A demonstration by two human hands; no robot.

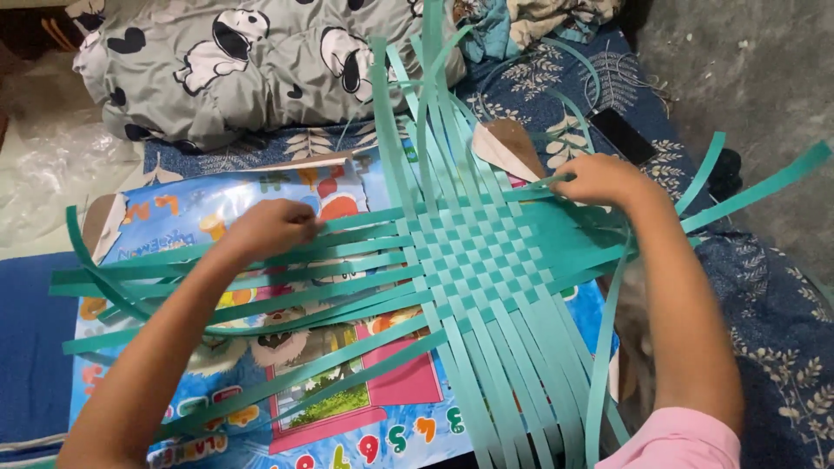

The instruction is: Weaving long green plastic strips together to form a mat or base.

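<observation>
- Pink sleeve sits closest to the lens, at the bottom right, just right of the lower strips that trail out of the woven patch, the landmark for everything below.
- Far left of the woven patch, loose green strips fan out flat over a colourful picture poster that lies under the whole work.
- Left hand rests on those strips, well left of the woven patch; its fingers are curled down, pressing or pinching one of the upper strips, though how tightly cannot be told.
- Above and left of the woven patch lies a grey bedcover printed with black-and-white cartoon dogs.
- Woven patch itself is a checkered square of light and darker green bands, lying flat in the middle of the poster, with free ends running out on all four sides.
- Upright strips rise from the top edge of the woven patch, curving toward the bedcover.
- Right hand is at the upper right corner of the woven patch, fingers closed in a pinch on the end of a horizontal strip.
- Farther right and above the woven patch, a dark phone lies on a blue leaf-patterned sheet.
</observation>
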